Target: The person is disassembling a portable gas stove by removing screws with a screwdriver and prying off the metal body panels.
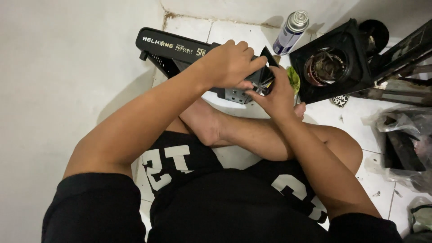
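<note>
Seated cross-legged on white tile floor (234,31), close to a wall (67,67). Left hand (229,63) clamped over the top of a black stove casing (173,47), fingers curled down onto its near end. Right hand (274,96) closed from below and the right on a small black panel (265,74) at that same end, fingertips pinching its edge. Casing tilted, far end away to the left of both hands, touching the floor.

Beyond the right hand: spray can (291,31) lying on the tile; just past it a square black burner tray (335,67) with a round dirty centre. Green scrap (294,78) just behind the right hand. Plastic bag (402,144) well off to the right.

Judgement on the grip: best to hold the casing steady with the left, work the panel with small even pressure, fingers clear of sheet-metal edges. Exact joint hidden by hands.
</note>
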